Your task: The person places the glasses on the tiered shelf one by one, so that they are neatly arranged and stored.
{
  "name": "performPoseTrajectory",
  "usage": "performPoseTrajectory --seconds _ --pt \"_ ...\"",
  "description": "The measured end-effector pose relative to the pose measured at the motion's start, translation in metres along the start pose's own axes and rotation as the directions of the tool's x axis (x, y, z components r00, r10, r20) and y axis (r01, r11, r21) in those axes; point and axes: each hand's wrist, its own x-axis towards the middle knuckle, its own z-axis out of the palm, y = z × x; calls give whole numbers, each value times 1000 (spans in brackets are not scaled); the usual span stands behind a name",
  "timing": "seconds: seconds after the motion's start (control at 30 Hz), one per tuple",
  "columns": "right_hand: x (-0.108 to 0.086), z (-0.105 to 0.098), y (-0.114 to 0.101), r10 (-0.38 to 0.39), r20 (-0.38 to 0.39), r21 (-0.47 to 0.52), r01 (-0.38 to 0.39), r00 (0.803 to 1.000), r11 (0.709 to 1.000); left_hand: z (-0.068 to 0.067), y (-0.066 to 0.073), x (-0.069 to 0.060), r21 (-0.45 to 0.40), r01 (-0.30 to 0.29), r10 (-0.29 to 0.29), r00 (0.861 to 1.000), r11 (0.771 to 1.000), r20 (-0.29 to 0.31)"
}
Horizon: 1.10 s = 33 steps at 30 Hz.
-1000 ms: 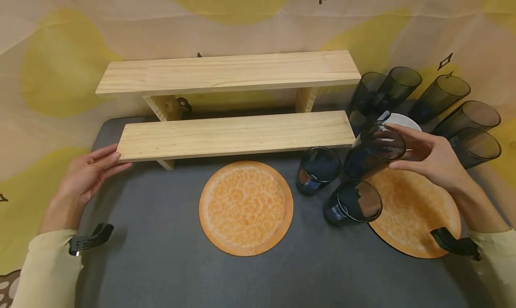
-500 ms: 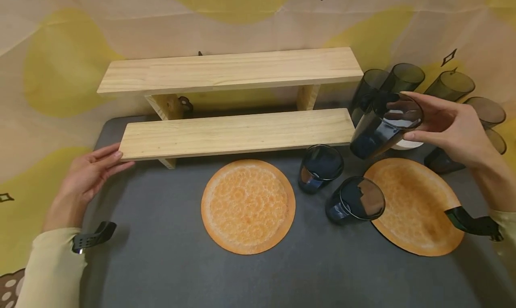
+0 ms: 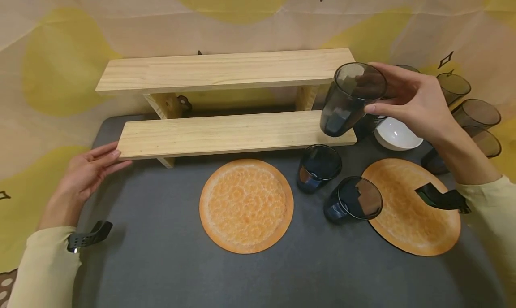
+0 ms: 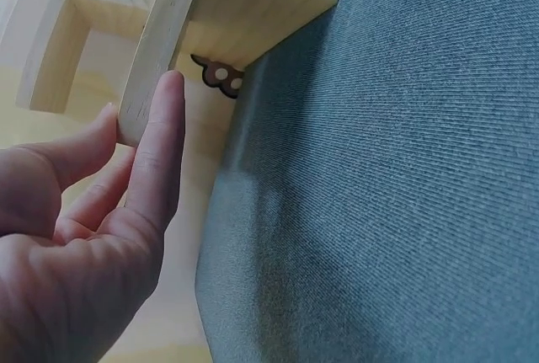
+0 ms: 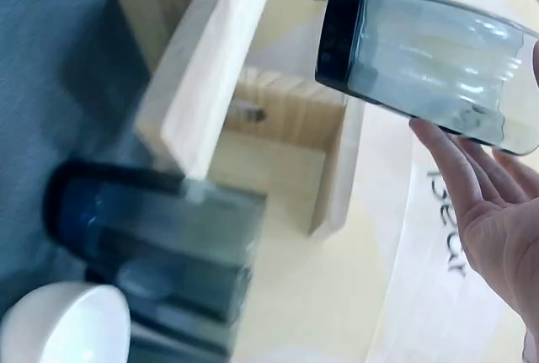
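Observation:
The left hand [image 3: 85,173] holds the left end of the lower board of a two-tier wooden shelf [image 3: 234,135]. In the left wrist view, the thumb and fingers of that hand [image 4: 101,203] lie on both sides of the board's end [image 4: 152,68]. A dark clear glass [image 3: 348,104] is gripped near its rim by the right hand [image 3: 419,99], tilted over the right end of the lower board. The right wrist view shows this glass [image 5: 429,64] above the boards, with the right hand [image 5: 497,211] around its rim end.
Two dark glasses, one nearer the shelf [image 3: 318,169] and one nearer the front [image 3: 352,200], stand between two round orange mats [image 3: 247,207] [image 3: 415,209]. A white bowl [image 3: 397,135] and several more glasses [image 3: 475,115] stand at the back right.
The right hand has lifted the glass from among the others, first up and right, then left over the lower board. The white bowl is more visible. The left hand stays at the shelf's end.

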Motion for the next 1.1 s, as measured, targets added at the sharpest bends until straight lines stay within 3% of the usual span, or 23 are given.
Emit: performPoseTrajectory --seconds 0.13,0.2,0.47,0.73,1.1 --pt "13 12 -10 -30 16 76 28 999 997 2 -1 3 26 2 -2 1000 1000 -3" --pt "18 18 -16 -38 24 67 36 999 997 3 -1 4 34 10 -9 1000 999 -5" --pt "42 44 -37 -56 29 -124 59 998 991 4 -4 9 65 -24 23 1000 998 16" --pt "69 77 -38 -98 76 -94 105 992 990 1 -3 7 47 -4 2 1000 999 26" --pt "97 123 -34 -80 98 -63 86 992 994 -1 0 1 63 7 -7 1000 998 -3"
